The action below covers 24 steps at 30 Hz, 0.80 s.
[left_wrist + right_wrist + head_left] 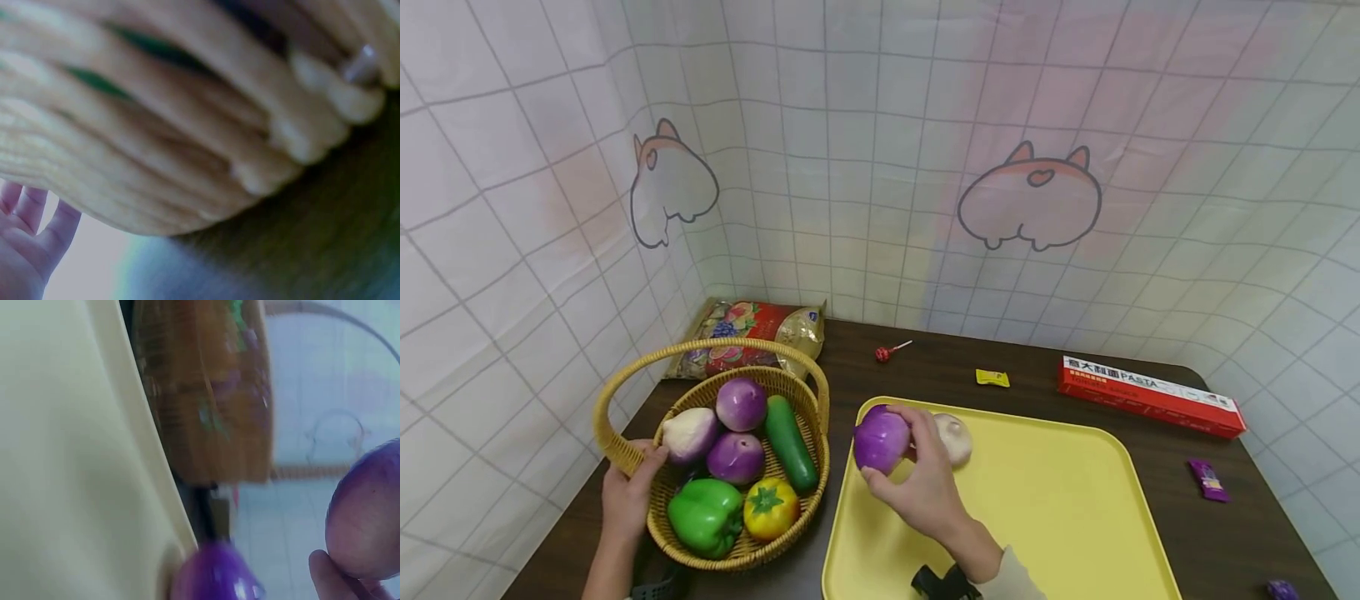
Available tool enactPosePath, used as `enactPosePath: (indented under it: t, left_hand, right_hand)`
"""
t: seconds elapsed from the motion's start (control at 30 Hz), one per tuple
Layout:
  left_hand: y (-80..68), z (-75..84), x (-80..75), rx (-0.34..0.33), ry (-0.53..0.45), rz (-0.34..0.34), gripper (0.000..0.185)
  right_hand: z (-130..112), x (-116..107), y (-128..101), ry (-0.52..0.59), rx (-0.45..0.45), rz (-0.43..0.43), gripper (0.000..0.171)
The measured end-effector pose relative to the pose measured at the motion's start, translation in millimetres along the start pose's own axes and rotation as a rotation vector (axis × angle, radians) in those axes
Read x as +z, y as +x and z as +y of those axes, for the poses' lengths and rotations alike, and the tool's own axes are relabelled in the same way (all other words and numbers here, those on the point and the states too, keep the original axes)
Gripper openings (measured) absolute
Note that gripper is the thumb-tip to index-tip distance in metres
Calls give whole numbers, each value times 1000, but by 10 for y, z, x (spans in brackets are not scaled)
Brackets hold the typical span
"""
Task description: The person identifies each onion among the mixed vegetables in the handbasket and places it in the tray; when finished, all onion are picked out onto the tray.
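- In the head view, a purple onion (pixel 880 439) is gripped between the thumb and fingers of the right hand (pixel 925 483), above the far left corner of the yellow tray (pixel 1060 508); contact with the tray cannot be told.
- The side of the wicker basket (pixel 737 565) is held by the left hand (pixel 625 496), its thumb laid over the rim near the foot of the handle.
- Such a round, smooth thing is probably best pinched across its widest part. The basket should be steadied without being tilted, and the right knuckles should be kept clear of the pale bulb (pixel 953 440) just beside them.
- The onion is seen as glossy and rich purple, with a lighter sheen facing the right hand.
- To the right of the left hand, a green pepper (pixel 703 518), a cucumber (pixel 792 446) and other rounded vegetables are held in the basket.
- In the left wrist view, blurred weave is shown, with the left fingers against its lower edge; their full grip cannot be told from there.
- In the right wrist view, a fingertip is seen against a duller, shaded purple surface, judged to be the onion. Beside the tray's edge a shiny purple bulge (pixel 219 578) is shown; which vegetable it is cannot be told.
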<state>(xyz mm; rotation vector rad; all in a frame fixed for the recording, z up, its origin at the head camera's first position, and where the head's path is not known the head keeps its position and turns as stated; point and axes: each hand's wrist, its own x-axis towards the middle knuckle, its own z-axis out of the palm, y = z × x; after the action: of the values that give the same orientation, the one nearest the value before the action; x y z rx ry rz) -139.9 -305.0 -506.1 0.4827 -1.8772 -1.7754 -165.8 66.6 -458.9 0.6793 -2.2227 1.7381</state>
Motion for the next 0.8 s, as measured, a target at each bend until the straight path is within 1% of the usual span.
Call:
enactPosePath:
  t: [0.13, 0.23, 0.37, 0.5, 0.63, 0.7, 0.8]
  left_hand:
    - [2, 6, 1, 1, -11, 0, 13]
    - [6, 4, 2, 1, -15, 5, 13]
    - [5, 0, 8, 15, 6, 9, 12]
    - [5, -5, 17, 17, 2, 14, 12]
    - [7, -9, 21, 17, -13, 11, 12]
    - [8, -12, 20, 19, -13, 8, 13]
    - [6, -15, 14, 18, -11, 7, 14]
  right_hand:
    - [62, -279, 1, 20, 22, 57, 73]
    - [137, -469, -6, -14, 13, 102, 73]
    - [265, -692, -39, -62, 26, 155, 73]
    - [380, -897, -91, -62, 94, 188, 80]
    - [480, -1091, -139, -109, 176, 203, 89]
    - [539, -1182, -162, -155, 215, 201, 92]
    - [614, -1296, -199, -196, 276, 199, 88]
